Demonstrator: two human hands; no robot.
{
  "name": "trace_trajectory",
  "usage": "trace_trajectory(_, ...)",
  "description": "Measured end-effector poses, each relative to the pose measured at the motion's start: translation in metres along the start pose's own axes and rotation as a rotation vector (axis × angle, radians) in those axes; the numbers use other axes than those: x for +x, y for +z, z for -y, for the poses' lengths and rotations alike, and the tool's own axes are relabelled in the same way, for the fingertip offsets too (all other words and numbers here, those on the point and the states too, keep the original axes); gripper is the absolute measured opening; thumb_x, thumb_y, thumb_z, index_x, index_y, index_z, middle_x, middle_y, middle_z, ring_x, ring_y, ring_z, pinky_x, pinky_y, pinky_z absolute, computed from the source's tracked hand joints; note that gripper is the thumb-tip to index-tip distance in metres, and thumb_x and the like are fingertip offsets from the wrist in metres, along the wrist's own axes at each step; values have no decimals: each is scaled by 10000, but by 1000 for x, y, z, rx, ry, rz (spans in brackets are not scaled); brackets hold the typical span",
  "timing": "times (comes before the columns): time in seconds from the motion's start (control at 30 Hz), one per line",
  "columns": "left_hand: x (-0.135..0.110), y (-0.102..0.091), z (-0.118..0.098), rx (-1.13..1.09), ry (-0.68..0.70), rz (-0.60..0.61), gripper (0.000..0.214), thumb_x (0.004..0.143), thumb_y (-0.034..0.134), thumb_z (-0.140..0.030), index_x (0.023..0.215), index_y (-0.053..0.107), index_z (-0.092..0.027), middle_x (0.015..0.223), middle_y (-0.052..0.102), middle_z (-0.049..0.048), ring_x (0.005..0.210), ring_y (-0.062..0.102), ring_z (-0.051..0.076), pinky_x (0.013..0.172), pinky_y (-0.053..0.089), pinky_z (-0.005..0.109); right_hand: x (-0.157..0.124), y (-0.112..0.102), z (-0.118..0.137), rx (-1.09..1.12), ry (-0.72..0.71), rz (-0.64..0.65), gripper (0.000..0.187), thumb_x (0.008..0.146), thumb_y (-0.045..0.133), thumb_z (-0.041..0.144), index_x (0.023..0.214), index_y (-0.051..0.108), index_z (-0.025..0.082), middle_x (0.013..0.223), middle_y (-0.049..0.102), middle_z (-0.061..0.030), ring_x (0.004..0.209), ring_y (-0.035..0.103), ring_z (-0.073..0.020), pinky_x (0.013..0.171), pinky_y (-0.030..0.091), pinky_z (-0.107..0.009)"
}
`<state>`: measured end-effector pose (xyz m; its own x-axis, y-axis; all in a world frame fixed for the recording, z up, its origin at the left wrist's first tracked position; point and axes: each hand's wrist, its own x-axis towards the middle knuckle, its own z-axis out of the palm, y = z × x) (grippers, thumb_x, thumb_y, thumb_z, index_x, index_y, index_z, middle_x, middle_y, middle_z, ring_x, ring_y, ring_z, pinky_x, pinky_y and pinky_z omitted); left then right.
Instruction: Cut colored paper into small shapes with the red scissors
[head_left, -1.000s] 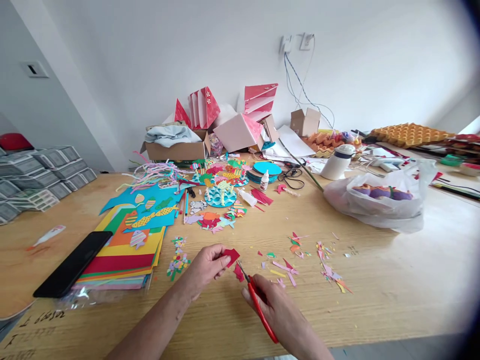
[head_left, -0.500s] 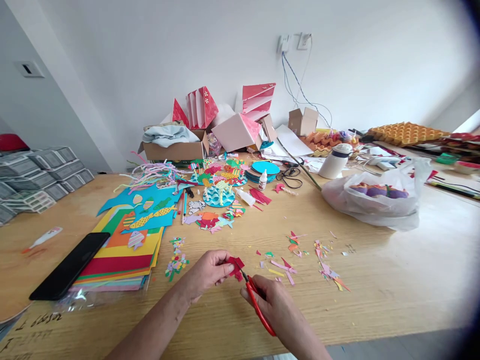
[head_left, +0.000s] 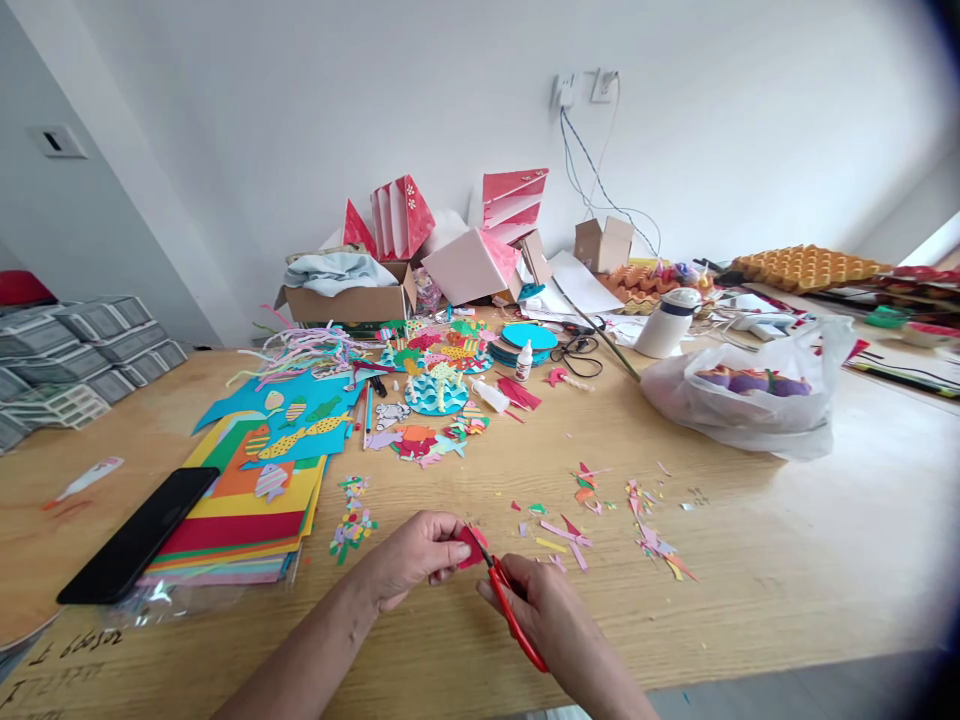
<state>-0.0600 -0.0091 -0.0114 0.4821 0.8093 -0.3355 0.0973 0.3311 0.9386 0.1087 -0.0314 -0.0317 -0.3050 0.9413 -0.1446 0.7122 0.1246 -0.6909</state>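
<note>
My left hand (head_left: 416,555) pinches a small piece of red paper (head_left: 472,548) just above the wooden table (head_left: 787,560). My right hand (head_left: 544,615) grips red-handled scissors (head_left: 510,605), whose blades meet the edge of the red paper. Both hands are close together near the table's front edge. Coloured paper scraps (head_left: 577,530) lie scattered just beyond and to the right of the hands.
A stack of coloured paper sheets (head_left: 247,500) and a black phone (head_left: 139,535) lie to the left. Paper fish, cut-outs and glue bottles (head_left: 529,360) fill the middle. A plastic bag (head_left: 750,400) sits at right. Cardboard boxes (head_left: 352,295) and grey drawers (head_left: 82,350) stand behind.
The red paper has been turned and drawn closer into my left fingers, and less of it shows. The scissors have closed in on it. Both hands stayed in the same spot.
</note>
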Motion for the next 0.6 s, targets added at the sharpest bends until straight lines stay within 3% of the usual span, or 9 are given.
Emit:
trace_trajectory(0.2,0,-4,6,35,44,-68,211,700,532,-324,713,542,-114,549,416,-47,484,331,57,467,235,192,1,-1,-3,143,5,10,254,742,447,339,540,416,189,474,416,45,448,359,-93,437,245,-198)
trace_trajectory(0.33,-1,0,2,95,67,-120,166,687,530,-297,719,516,-134,560,428,-50,498,358,66,471,264,193,1,-3,2,332,3,-88,171,710,497,310,609,435,186,514,414,57,476,365,-89,450,284,-193)
trace_trajectory(0.6,4,13,0,142,63,-71,160,672,534,-290,717,509,-139,586,427,-46,495,348,64,455,254,198,10,2,12,639,6,-228,101,677,499,245,633,422,197,524,405,65,473,373,-87,435,309,-192)
